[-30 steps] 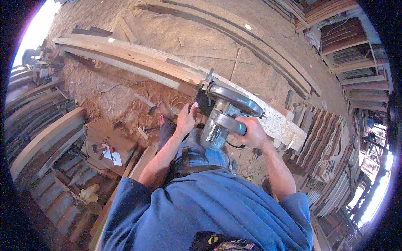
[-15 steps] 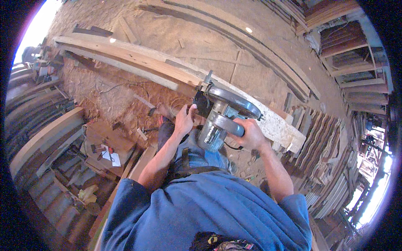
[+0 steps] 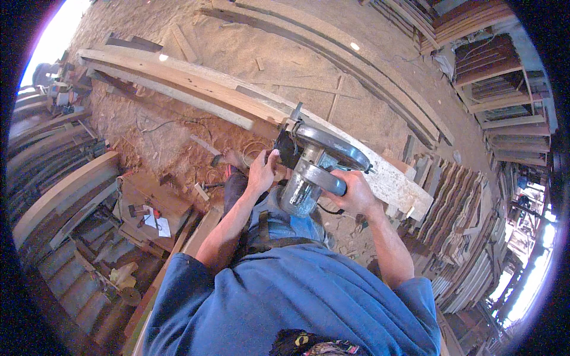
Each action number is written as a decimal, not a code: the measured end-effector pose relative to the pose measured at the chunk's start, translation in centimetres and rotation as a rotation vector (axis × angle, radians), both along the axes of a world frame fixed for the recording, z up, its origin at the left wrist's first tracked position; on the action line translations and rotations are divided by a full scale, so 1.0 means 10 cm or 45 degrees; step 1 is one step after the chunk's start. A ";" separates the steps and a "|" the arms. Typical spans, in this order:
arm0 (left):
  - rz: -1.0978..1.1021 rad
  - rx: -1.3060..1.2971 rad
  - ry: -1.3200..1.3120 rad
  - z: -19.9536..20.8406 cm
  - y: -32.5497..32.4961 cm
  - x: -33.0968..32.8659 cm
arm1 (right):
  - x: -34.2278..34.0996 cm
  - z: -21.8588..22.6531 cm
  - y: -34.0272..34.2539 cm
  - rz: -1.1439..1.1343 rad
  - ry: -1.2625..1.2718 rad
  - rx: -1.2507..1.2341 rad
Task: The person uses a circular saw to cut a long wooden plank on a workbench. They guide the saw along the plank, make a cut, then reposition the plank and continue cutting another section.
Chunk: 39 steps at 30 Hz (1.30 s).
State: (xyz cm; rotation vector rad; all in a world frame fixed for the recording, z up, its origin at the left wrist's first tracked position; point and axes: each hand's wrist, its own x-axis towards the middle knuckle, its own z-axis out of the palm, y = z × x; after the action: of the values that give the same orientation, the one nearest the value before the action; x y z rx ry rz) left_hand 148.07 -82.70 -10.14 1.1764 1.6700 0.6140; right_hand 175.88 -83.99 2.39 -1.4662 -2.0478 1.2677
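Observation:
A circular saw (image 3: 329,144) with a metallic blade guard and a scuffed motor housing rests on a long wooden beam (image 3: 202,86) in front of my body. My right hand (image 3: 356,193) is wrapped round its rear handle. On the saw's other side, my left hand (image 3: 260,174) has its thumb raised and its fingers against the dark edge of the saw's base. Those fingers are partly hidden. Right of the saw, the beam's top looks pale and speckled (image 3: 398,185). The blade itself cannot be seen.
Sawdust covers the ground, where long curved planks (image 3: 350,65) lie beyond the beam. Stacked boards (image 3: 454,202) stand at the right, below timber racks (image 3: 496,77). To the left, a box-like wooden surface (image 3: 157,193) carries a white paper (image 3: 159,227) and hand tools.
The whole view has shifted very slightly. Both hands keep the same places on the saw, and the saw shows no clear movement along the beam.

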 end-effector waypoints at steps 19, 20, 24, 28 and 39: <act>-0.036 0.099 0.094 -0.06 0.01 -0.01 | 0.02 0.01 0.01 -0.024 -0.044 -0.067; -0.045 0.113 0.118 -0.07 0.02 -0.02 | 0.03 0.00 0.01 -0.026 -0.056 -0.060; 0.022 -0.042 0.075 0.01 0.03 0.00 | 0.04 -0.01 0.03 0.010 -0.124 -0.128; 0.041 -0.028 0.139 0.18 0.05 0.01 | 0.02 0.07 0.04 -0.011 0.004 -0.066; 0.057 -0.011 0.113 0.08 0.03 -0.01 | 0.00 0.10 0.04 -0.027 0.061 0.078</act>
State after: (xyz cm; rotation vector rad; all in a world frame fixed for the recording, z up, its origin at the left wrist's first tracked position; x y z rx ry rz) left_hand 148.01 -82.36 -9.32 1.1774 1.7761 0.5895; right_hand 175.89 -83.59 3.38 -1.4133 -2.0171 1.2090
